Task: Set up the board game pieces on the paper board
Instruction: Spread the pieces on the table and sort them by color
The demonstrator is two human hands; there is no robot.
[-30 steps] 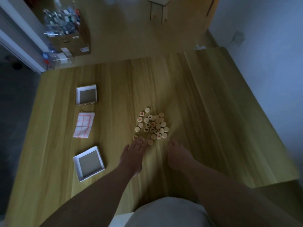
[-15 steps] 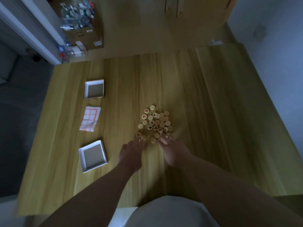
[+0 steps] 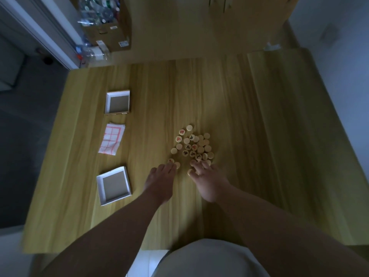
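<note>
A heap of several round pale wooden game pieces [image 3: 192, 145], some marked with red or black characters, lies in the middle of the wooden table [image 3: 259, 136]. My left hand [image 3: 160, 181] lies flat on the table, its fingertips touching the two nearest pieces at the heap's front left. My right hand [image 3: 208, 179] reaches into the heap's front edge with spread fingers touching a few pieces; one piece lies by its thumb. The folded paper board [image 3: 111, 139], white with a red grid, lies to the left, apart from both hands.
Two shallow white box halves stand left of the heap: one at the back [image 3: 117, 101], one near the front [image 3: 113, 185]. Beyond the table's far edge, a cardboard box of plastic bottles [image 3: 105, 23] sits on the floor. A white wall runs along the right.
My right hand has moved forward and left from the bare table into the front of the heap. My left hand stays at the heap's front left. The camera has tilted slightly.
</note>
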